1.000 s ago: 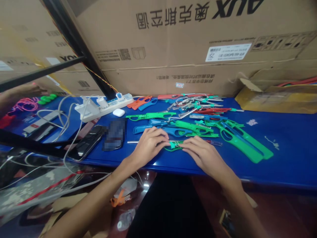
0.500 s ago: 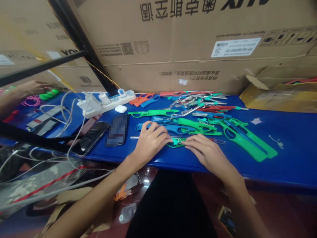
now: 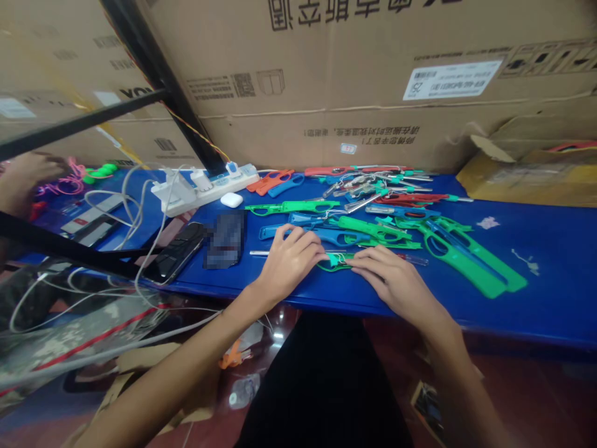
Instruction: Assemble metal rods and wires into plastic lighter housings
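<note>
At the table's front edge, my left hand (image 3: 293,262) and my right hand (image 3: 390,277) pinch the two sides of a green stick lighter (image 3: 336,266), whose casing shows thin white wires and a teal piece inside. My fingers cover both ends of it. A thin metal rod (image 3: 259,253) lies just behind my left hand, and a clear reddish stick (image 3: 416,259) lies behind my right. Beyond my hands are a blue lighter casing half (image 3: 338,237) and a green one (image 3: 368,230). Larger green casing halves (image 3: 471,261) lie to the right.
Red, blue and green lighter parts (image 3: 382,186) are heaped at the back against a cardboard box (image 3: 298,93). Phones (image 3: 175,252), a power strip (image 3: 224,190) and cables fill the left side, by a black metal frame (image 3: 84,121). Another person's hand (image 3: 35,174) is at far left.
The view has shifted slightly. Both my hands stay at the green lighter with almost the same grip. The other person's hand at far left has moved a little.
</note>
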`<state>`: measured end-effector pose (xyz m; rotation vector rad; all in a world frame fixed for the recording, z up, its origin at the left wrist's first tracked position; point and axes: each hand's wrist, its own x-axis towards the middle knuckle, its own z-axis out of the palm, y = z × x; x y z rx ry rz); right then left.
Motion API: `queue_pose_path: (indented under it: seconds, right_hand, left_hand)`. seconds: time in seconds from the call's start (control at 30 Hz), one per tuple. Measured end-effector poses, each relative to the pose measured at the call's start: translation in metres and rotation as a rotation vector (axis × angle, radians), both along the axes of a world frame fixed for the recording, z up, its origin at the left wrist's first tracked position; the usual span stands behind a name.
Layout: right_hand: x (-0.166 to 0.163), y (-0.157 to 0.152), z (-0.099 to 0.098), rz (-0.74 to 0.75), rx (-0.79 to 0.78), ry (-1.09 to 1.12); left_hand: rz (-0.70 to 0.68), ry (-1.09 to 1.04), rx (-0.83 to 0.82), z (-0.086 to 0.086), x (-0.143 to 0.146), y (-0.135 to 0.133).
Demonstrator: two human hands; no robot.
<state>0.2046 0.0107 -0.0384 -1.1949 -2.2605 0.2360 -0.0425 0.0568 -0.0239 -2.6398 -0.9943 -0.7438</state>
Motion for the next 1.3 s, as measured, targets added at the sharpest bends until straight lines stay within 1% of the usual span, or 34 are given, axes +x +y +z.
queue_pose_path:
  seconds: [0.17,0.43,0.8,0.87,1.07,1.3]
  right_hand:
    - [0.0,-0.001,0.001,-0.002,-0.025,0.027]
    - [-0.002,-0.001,0.004,-0.009,-0.038,0.029]
    - [-0.003,0.001,0.002,-0.017,0.011,-0.016]
    - [-0.003,0.001,0.002,-0.006,0.025,-0.021]
    - [-0.002,-0.001,0.002,0.018,0.028,-0.014]
    - [-0.004,-0.002,0.004,0.002,0.016,-0.088]
  left_hand:
    - [-0.008,-0.005,0.032,0.001,0.0,0.0]
    - [-0.025,0.011,-0.019,0.0,0.001,0.0]
    - [-0.106,0.033,0.05,0.001,-0.006,-0.005]
    - [-0.089,0.026,0.027,0.001,-0.007,-0.009]
    - [0.033,-0.081,-0.116,0.0,-0.012,-0.018]
    - [0.035,-0.097,-0.301,-0.001,-0.013,-0.027]
